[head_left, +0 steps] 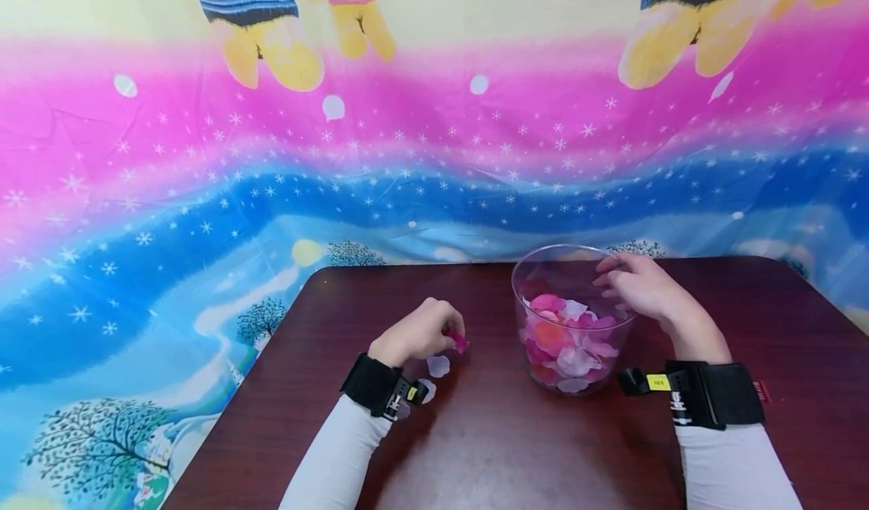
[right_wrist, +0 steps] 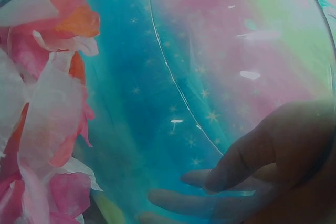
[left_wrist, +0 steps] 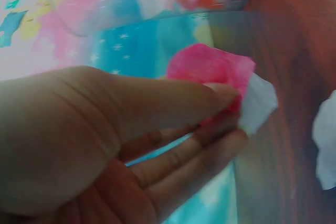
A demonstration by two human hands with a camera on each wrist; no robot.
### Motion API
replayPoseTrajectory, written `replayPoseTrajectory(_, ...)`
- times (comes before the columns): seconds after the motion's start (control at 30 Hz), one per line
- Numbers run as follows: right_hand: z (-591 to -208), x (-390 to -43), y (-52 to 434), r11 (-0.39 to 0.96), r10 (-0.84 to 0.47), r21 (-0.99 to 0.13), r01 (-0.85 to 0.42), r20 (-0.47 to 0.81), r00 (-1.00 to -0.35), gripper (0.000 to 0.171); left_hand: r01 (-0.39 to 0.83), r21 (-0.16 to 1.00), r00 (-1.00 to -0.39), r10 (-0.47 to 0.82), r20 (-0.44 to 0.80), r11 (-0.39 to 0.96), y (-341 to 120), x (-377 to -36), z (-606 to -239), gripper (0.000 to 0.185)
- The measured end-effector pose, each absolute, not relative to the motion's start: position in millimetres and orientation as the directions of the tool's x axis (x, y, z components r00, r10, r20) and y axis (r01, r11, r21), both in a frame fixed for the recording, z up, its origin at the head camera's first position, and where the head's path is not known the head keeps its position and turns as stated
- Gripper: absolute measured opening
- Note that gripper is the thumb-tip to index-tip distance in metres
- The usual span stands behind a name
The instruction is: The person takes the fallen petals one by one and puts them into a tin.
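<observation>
My left hand (head_left: 422, 333) is low over the table, left of a clear plastic tub. Between its thumb and fingertips it pinches a bright pink fabric petal (left_wrist: 210, 69). A white petal (left_wrist: 261, 103) shows right behind the pink one at the fingertips. My right hand (head_left: 641, 287) is at the right rim of the clear tub (head_left: 570, 250), its fingers reaching over the rim with no petal visible in them. Inside, pink, white and orange petals (head_left: 560, 336) fill the tub's lower part. Through the clear wall, the right wrist view shows these fingers (right_wrist: 184, 199) loosely extended.
White petals (head_left: 438, 366) lie on the dark wood table (head_left: 475, 450) beneath and beside my left hand and wrist. Behind the table hangs a printed cloth (head_left: 434, 133) in pink and blue. A small red tag (head_left: 763, 391) is by my right wrist strap.
</observation>
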State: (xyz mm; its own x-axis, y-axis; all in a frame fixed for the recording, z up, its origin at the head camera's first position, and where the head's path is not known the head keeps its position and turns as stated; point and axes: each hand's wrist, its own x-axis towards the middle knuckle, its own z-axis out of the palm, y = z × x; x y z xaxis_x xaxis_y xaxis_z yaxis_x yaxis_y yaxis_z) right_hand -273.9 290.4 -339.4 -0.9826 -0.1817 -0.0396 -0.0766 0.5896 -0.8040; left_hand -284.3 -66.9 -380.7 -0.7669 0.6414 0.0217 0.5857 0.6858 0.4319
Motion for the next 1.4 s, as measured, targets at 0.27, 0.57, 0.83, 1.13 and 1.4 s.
replayPoseTrajectory(0.27, -336, -272, 295, 0.565, -0.191, -0.820, -0.088, -0.026, -0.981, 0.046, 0.623, 0.471, -0.757, 0.632, 0.163, 0.625, -67, -284, -368, 0.011)
replayPoseTrajectory(0.57, -347, -270, 289, 0.535, -0.187, -0.843, -0.054, -0.055, -0.981, 0.047, 0.732, 0.435, -0.676, 0.637, 0.370, 0.525, -62, -267, -340, 0.014)
replayPoseTrajectory(0.83, -342, -269, 294, 0.512, -0.178, -0.857, -0.055, -0.043, -0.983, 0.048, 0.868, 0.275, -0.495, 0.773, 0.398, 0.414, 1, -266, -279, 0.012)
replayPoseTrajectory(1.13, -336, -272, 292, 0.503, -0.170, -0.863, -0.051, -0.041, -0.984, 0.047, 0.849, 0.120, -0.528, 0.837, 0.144, 0.515, 77, -273, -262, 0.009)
replayPoseTrajectory(1.4, -338, -272, 295, 0.507, -0.179, -0.859, -0.066, -0.030, -0.983, 0.045, 0.855, 0.120, -0.515, 0.853, 0.084, 0.504, 102, -272, -273, 0.020)
